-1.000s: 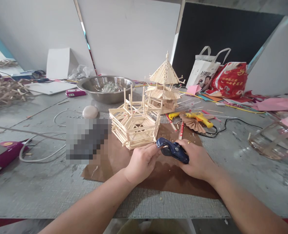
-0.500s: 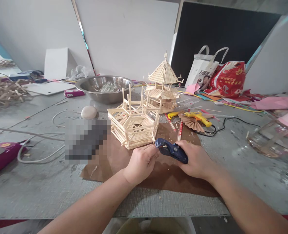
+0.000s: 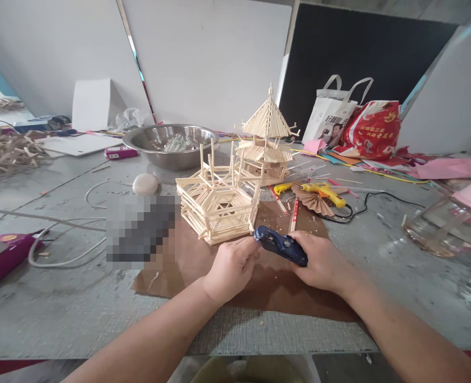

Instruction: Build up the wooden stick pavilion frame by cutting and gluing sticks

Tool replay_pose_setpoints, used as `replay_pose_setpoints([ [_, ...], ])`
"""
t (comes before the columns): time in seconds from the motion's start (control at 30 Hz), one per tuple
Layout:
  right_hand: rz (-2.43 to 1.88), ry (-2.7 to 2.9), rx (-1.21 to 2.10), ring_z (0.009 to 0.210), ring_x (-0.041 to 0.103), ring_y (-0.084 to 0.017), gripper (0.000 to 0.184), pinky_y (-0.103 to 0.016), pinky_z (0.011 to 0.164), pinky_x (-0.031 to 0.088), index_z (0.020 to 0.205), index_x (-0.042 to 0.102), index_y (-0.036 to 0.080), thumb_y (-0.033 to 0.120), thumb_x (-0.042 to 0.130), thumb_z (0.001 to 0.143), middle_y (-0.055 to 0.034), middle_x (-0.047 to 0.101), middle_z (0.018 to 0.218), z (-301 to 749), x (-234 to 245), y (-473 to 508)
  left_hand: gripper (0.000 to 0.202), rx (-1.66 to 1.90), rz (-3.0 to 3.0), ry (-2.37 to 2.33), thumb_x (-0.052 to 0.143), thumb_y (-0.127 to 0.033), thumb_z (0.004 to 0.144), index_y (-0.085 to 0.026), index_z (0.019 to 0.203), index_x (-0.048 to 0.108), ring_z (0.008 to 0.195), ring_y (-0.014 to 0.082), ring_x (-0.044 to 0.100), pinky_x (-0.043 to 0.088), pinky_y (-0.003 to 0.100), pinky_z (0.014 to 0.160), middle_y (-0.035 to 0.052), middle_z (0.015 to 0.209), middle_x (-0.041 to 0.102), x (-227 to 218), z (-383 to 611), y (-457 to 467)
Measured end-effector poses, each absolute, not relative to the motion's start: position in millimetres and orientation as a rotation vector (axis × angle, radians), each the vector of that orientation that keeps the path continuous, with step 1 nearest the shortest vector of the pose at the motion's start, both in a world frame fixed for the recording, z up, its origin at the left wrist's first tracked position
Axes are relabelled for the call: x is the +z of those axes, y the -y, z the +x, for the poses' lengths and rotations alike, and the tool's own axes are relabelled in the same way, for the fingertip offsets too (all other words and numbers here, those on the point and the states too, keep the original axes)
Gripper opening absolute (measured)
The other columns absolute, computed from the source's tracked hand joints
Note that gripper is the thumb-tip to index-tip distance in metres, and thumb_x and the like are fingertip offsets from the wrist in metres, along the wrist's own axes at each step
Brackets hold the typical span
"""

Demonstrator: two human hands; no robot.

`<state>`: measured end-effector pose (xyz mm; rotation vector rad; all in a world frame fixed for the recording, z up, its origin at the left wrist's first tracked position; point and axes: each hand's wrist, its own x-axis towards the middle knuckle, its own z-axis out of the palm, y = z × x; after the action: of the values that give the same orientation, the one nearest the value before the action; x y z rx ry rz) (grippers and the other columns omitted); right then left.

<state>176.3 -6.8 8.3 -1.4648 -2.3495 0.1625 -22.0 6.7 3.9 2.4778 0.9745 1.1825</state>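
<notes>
Stick frame railed and posted but roofless, with 2 hands busy at a blue cutter (image 3: 283,247).
From here, the stick frame (image 3: 226,213) on the brown sheet (image 3: 167,282) looks partly built: floor and railings are on, posts stand bare, and a roof seems left to do, judging by the pointed-roofed stick tower (image 3: 269,121) behind. The right hand (image 3: 323,261) grips the cutter; the left hand (image 3: 231,271) is closed at its nose, though I can't tell what its fingertips pinch. Around them, the grey table (image 3: 71,319) bears a metal bowl (image 3: 129,141), a yellow glue gun (image 3: 327,194) and 2 bags, before pale panels (image 3: 211,58) and 1 black board (image 3: 363,64).
</notes>
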Motion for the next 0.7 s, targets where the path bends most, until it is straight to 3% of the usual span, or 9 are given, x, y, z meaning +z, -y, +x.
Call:
replay_pose_setpoints([
  [0.17, -1.473, 2.357, 0.163, 0.072, 0.058, -0.020, 0.028, -0.028, 0.062, 0.039, 0.091, 0.048, 0.018, 0.016, 0.047, 0.064, -0.0039, 0.061, 0.081, 177.0, 6.9, 6.0, 0.022, 1.169, 2.470, -0.973, 0.034, -0.009, 0.080, -0.018, 0.062, 0.043, 0.051, 0.0107, 0.049, 0.038, 0.020, 0.050, -0.0016, 0.054, 0.049, 3.6, -21.5, -7.2],
  [0.37, -1.506, 2.300, 0.183, 0.066, 0.059, -0.019, 0.015, -0.026, 0.056, 0.037, 0.081, 0.049, 0.020, 0.020, 0.047, 0.067, -0.0015, 0.061, 0.070, 173.1, 3.7, 7.3, 0.021, 1.161, 2.467, -0.978, 0.036, -0.014, 0.082, -0.018, 0.064, 0.047, 0.053, 0.0107, 0.049, 0.040, 0.021, 0.053, -0.0013, 0.056, 0.051, 5.6, -20.5, -7.4],
  [0.57, -1.441, 2.147, 0.113, 0.087, 0.058, -0.022, 0.041, -0.031, 0.070, 0.042, 0.104, 0.044, 0.018, 0.018, 0.050, 0.064, -0.0069, 0.061, 0.096, 178.3, 1.7, 1.2, 0.016, 1.193, 2.415, -1.063, 0.040, -0.018, 0.084, -0.016, 0.080, 0.055, 0.057, 0.0117, 0.054, 0.043, 0.022, 0.057, 0.0005, 0.061, 0.058, 2.9, -20.1, -10.0],
  [0.7, -1.459, 2.232, 0.085, 0.089, 0.056, -0.024, 0.045, -0.034, 0.071, 0.042, 0.108, 0.043, 0.018, 0.018, 0.050, 0.063, -0.0079, 0.059, 0.100, 179.9, 3.2, -0.1, 0.015, 1.217, 2.389, -1.091, 0.042, -0.020, 0.083, -0.016, 0.080, 0.056, 0.059, 0.0127, 0.057, 0.044, 0.023, 0.058, 0.0022, 0.064, 0.061, 1.3, -20.4, -11.2],
])
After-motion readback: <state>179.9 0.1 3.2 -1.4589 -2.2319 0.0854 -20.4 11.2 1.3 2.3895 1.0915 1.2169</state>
